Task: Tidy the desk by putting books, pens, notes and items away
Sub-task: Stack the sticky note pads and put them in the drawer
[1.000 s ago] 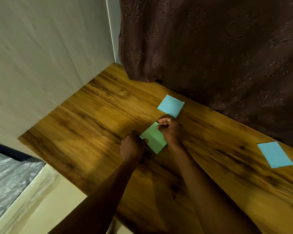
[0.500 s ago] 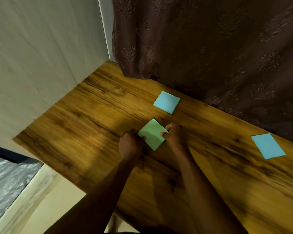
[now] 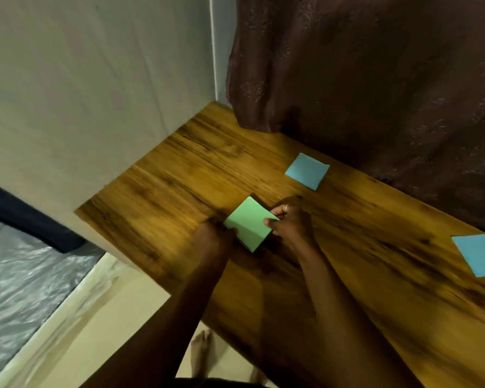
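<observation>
A green square note [image 3: 249, 223] is held just above the wooden desk [image 3: 375, 261] between both hands. My left hand [image 3: 212, 233] pinches its left corner and my right hand [image 3: 287, 223], a ring on one finger, pinches its right corner. A blue note [image 3: 307, 170] lies flat on the desk beyond my right hand, close to the curtain. A second blue note [image 3: 478, 254] lies flat at the far right edge of the view.
A dark brown curtain [image 3: 375, 79] hangs along the desk's far side. A pale wall [image 3: 95, 93] borders the desk's left end. Below the near edge are a light floor [image 3: 95, 317], a grey covered surface [image 3: 20, 275] and my bare foot [image 3: 200, 351].
My right hand has slid from the green note's far edge to its right corner. The note now lies flatter between both hands. The view has shifted slightly.
</observation>
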